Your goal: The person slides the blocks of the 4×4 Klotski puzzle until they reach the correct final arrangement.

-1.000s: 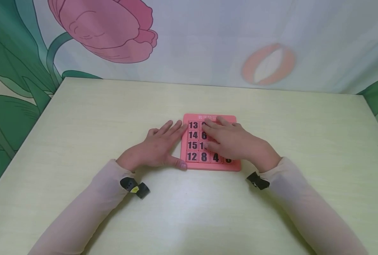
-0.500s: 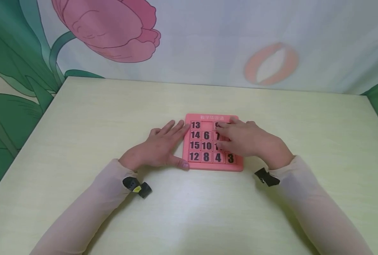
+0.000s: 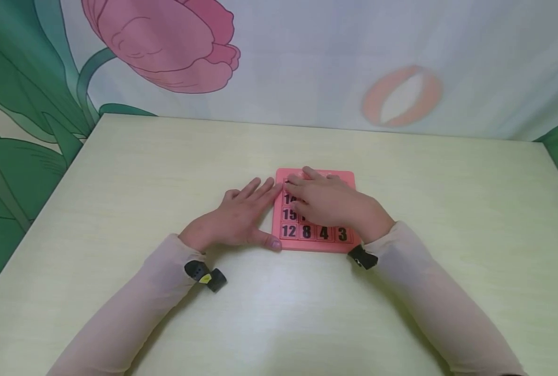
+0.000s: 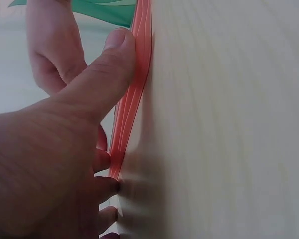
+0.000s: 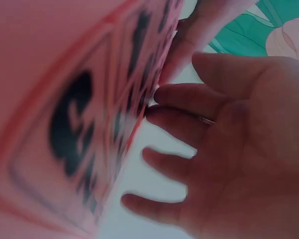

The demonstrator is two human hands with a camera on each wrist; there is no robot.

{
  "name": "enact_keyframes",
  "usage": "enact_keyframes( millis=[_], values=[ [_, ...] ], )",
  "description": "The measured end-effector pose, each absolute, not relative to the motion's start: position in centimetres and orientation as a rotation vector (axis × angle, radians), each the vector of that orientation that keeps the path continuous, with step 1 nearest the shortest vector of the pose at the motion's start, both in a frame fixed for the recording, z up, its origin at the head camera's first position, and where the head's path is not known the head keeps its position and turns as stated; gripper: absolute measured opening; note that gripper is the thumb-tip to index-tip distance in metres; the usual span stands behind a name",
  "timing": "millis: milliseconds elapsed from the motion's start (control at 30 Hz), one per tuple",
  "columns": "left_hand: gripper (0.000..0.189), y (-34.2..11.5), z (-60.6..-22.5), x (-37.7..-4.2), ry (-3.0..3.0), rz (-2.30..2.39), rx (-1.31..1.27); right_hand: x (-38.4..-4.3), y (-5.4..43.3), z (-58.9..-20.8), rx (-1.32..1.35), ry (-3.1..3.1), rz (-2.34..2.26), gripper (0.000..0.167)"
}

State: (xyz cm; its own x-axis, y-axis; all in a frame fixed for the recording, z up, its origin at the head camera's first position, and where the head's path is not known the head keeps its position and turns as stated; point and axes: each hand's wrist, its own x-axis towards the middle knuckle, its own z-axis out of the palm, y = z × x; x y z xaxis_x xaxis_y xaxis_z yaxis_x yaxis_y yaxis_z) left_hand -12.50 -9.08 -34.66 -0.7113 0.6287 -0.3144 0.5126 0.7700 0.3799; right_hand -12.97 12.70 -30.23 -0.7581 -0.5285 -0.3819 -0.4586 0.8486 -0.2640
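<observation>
Item: one flat, nearly square number board [image 3: 314,246] of coral-pink, plastic-looking stuff, lying flat on the pale, wood-grained tabletop [image 3: 260,324], between the person's two hands. Its near row of pink square tiles [image 3: 306,232] reads, left to right, 12, 8, 4, 3; 15 shows above the 12, and a part of 14 above that.

Item: left hand [image 3: 234,219], at the board's left side. Grip apart, clamped on nothing: fingers straight and fanned, thumb stretched toward the near left corner. The thumb lies against the board's side wall and the index fingertip meets the left edge farther up; the board lies beside this grip.

Item: right hand [image 3: 330,203], laid over the board from the right, the board beneath its grip. Grip likewise apart, fingers extended and spaced, two tips touching the face. The hand hides much of the upper rows; I cannot tell which tiles lie under the palm.

Item: two cream sleeves [image 3: 128,303], long, in thin cloth, each with a small black fitting [image 3: 362,257] at the cuff.

Item: white curtain [image 3: 307,62] behind the tabletop, printed with a large pink tulip [image 3: 161,47] and green leaves [image 3: 20,172].
</observation>
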Motion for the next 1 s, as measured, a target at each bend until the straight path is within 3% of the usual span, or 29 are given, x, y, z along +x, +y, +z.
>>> enact_keyframes(
  millis=[200, 433, 1000],
  values=[
    [0.121, -9.0, -34.7, -12.5, 2.538, 0.376, 0.873, -13.2, 13.5, -29.9, -0.647, 2.567, -0.185, 0.052],
    [0.122, -9.1, -34.8, -12.5, 2.541, 0.367, 0.868, -13.0, 14.0, -29.1, -0.559, 2.574, -0.117, 0.060],
    [0.122, -9.1, -34.5, -12.5, 2.534, 0.372, 0.866, -12.1, 12.8, -29.1, -0.722, 2.539, -0.089, 0.065]
  ],
)
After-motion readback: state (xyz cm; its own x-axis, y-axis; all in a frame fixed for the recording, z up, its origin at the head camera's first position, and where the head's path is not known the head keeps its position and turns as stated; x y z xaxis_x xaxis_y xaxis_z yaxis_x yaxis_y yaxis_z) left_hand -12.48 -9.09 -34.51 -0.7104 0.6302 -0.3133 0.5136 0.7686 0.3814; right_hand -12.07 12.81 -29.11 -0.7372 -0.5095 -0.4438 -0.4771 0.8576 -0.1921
